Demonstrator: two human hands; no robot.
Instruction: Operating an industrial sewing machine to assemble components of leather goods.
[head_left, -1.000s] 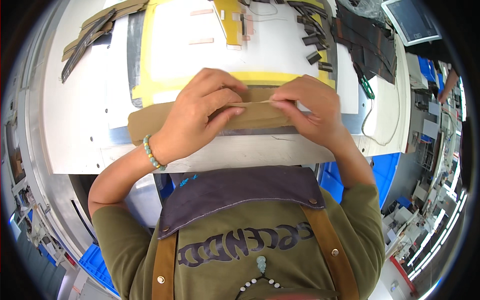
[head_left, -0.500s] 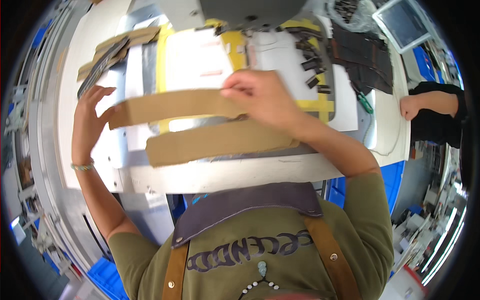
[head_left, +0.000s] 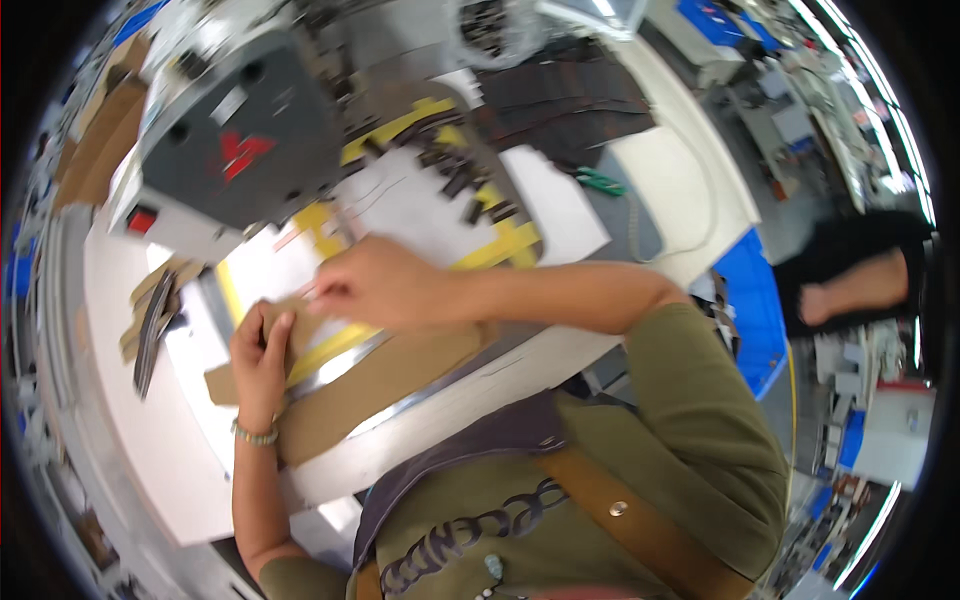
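My left hand (head_left: 262, 362) is closed on a tan leather-like strip (head_left: 300, 335), thumb up, at the left front of a sewing machine's work plate. Part of the strip pokes out left of the hand. Close to its fingertips my right hand (head_left: 385, 285) is in a pinch over the strip's other part; blur and the fingers hide what they hold. Nearer to me a second tan strip (head_left: 385, 390) lies flat along the table's front edge. A white template framed with yellow tape (head_left: 510, 240) lies beyond my right hand, with several small dark pieces (head_left: 455, 165) on it.
The grey machine head (head_left: 235, 130) looms at the far left. Tan and black strips (head_left: 155, 320) lie on the left. Dark leather pieces (head_left: 560, 100) and a green-handled tool (head_left: 600, 180) lie at the far right. Another person's arm (head_left: 850, 290) is on the right beside a blue bin (head_left: 750, 310).
The view has swung to the right. My left hand, formerly open by the strip's end, now grips the strip. My hands have come close together, and the strip no longer stretches out between them.
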